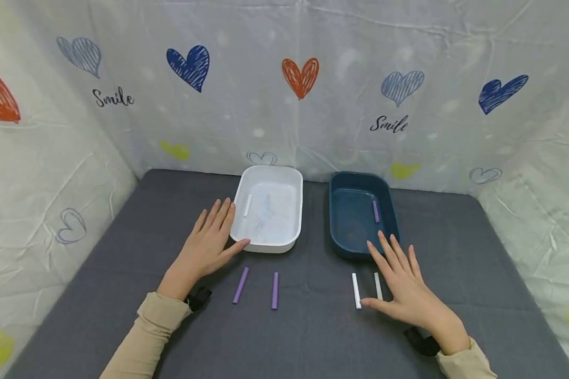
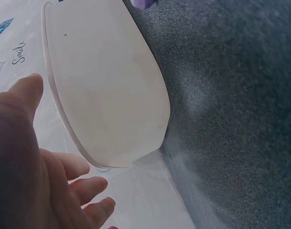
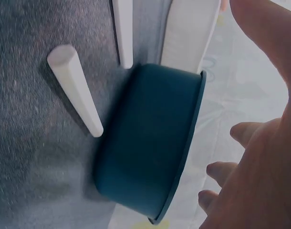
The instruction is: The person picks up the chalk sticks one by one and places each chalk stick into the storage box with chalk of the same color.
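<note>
My left hand (image 1: 208, 247) is spread with straight fingers at the near left corner of a white tray (image 1: 270, 248), its thumb and fingertips overlapping the rim in the head view. A white chalk stick (image 1: 248, 206) lies inside that tray. My right hand (image 1: 403, 287), fingers spread, hovers by the near right corner of a dark teal tray (image 1: 355, 251), which holds a purple chalk stick (image 1: 375, 211). Below its fingers lie a white chalk stick (image 1: 356, 291) and a second white chalk stick (image 1: 378, 284), partly hidden by the hand. Neither hand holds anything.
Two purple sticks lie before the white tray: a tilted purple chalk (image 1: 240, 285) and an upright-lying purple chalk (image 1: 275, 290). Everything stands on a grey cloth-covered table (image 1: 308, 337). A white curtain (image 1: 246, 121) printed with hearts hangs behind and at both sides.
</note>
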Demonstrator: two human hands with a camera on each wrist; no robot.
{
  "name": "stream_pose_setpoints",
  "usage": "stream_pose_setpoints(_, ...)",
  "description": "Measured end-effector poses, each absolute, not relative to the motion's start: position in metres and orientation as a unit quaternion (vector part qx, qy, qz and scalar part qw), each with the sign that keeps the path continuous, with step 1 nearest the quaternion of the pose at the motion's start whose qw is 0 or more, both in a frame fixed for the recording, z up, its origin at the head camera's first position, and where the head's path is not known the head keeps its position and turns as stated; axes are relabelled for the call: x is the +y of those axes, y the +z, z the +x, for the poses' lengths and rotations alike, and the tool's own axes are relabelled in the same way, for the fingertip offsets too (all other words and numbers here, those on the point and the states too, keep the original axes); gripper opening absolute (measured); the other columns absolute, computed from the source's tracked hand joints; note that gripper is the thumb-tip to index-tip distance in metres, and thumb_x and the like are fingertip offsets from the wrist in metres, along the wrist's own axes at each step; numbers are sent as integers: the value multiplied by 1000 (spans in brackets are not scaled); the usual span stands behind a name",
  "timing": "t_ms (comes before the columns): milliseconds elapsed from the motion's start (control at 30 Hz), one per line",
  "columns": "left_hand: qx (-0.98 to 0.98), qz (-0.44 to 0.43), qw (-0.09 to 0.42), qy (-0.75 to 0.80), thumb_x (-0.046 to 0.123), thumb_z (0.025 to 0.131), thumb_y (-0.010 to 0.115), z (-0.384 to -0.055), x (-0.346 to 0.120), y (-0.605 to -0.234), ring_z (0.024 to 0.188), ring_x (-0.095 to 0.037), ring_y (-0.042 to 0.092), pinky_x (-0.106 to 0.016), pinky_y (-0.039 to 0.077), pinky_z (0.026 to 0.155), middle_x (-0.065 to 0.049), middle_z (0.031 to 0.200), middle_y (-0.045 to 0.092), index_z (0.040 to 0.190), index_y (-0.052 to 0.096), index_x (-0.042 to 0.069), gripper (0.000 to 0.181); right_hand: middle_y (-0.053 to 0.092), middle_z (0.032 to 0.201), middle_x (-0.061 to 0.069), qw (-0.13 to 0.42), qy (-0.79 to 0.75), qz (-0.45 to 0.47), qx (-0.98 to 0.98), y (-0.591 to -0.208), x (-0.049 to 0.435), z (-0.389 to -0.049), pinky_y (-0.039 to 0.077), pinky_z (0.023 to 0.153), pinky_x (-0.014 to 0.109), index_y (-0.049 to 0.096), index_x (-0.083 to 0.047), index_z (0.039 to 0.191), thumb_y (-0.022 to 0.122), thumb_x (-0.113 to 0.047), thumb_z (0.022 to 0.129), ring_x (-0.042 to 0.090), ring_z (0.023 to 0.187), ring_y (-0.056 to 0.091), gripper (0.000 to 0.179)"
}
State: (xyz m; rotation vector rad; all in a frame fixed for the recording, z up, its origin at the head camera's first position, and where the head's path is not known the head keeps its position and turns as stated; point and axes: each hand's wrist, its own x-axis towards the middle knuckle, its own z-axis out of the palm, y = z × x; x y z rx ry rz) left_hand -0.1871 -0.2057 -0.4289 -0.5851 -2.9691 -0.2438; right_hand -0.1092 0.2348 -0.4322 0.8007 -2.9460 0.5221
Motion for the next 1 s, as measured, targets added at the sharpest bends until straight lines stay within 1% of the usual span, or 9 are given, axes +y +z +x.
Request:
stream_pose_setpoints(100,-977,-192,53,-79,63,98,43,-188,-204,-430,151,-36,4,-57,8,119,-19,165,8,158,10,-1,94,-11,166,4,18,167,259,-951,-433,232,-108,-11,114,62,6,-23,162,71,-63,81,31,151,-11,111)
stream_pose_setpoints(200,-976,-193,53,-82,63,98,44,-189,-202,-430,151,-36,4,-56,7,119,-19,165,7,158,9,-1,94,-11,166,3,13,170,262,-950,-435,229,-107,-13,114,60,4,-25,162,73,-62,80,30,151,-11,112)
stream_pose_setpoints(367,-976,-194,44,-83,63,98,43,-190,-200,-432,151,-35,2,-56,7,119,-20,164,7,158,8,-1,95,-8,167,5,17,179,280,-943,-440,227,-104,-9,114,63,8,-21,162,74,-59,80,32,151,-7,112)
stream_pose_setpoints(467,-976,-196,44,-83,63,98,43,-191,-200,-434,151,-34,2,-54,8,119,-20,164,7,158,8,-2,95,-5,167,5,19,188,291,-938,-442,226,-103,-8,114,63,9,-19,162,77,-58,78,33,152,-3,114)
stream_pose_setpoints(567,-975,-202,45,-84,62,99,44,-192,-199,-435,151,-35,2,-53,9,120,-21,164,7,157,9,-3,94,1,167,7,20,197,304,-932,-444,224,-102,-8,115,62,11,-17,161,80,-57,75,32,152,1,117)
stream_pose_setpoints(667,-973,-208,45,-86,61,99,44,-192,-199,-436,151,-35,3,-53,9,120,-22,164,8,157,9,-4,94,7,167,7,19,202,319,-926,-445,222,-102,-8,117,56,13,-15,161,82,-56,74,28,152,4,118)
stream_pose_setpoints(800,-972,-211,42,-90,61,99,44,-192,-197,-436,151,-36,4,-53,9,120,-22,164,8,157,10,-4,94,13,166,7,16,219,339,-915,-444,219,-102,-7,120,43,15,-11,160,84,-50,74,24,152,9,117)
stream_pose_setpoints(900,-972,-210,41,-93,61,99,44,-193,-196,-436,151,-36,3,-52,8,120,-22,164,7,157,10,-4,94,17,165,8,15,238,356,-904,-445,218,-103,-3,121,35,15,-11,160,86,-43,74,24,151,13,116)
stream_pose_setpoints(1000,-972,-210,41,-99,62,98,45,-195,-194,-436,151,-35,2,-50,6,121,-22,164,5,157,10,-3,95,24,163,11,26,258,374,-891,-446,218,-104,3,121,30,19,-11,160,89,-34,73,27,150,20,114)
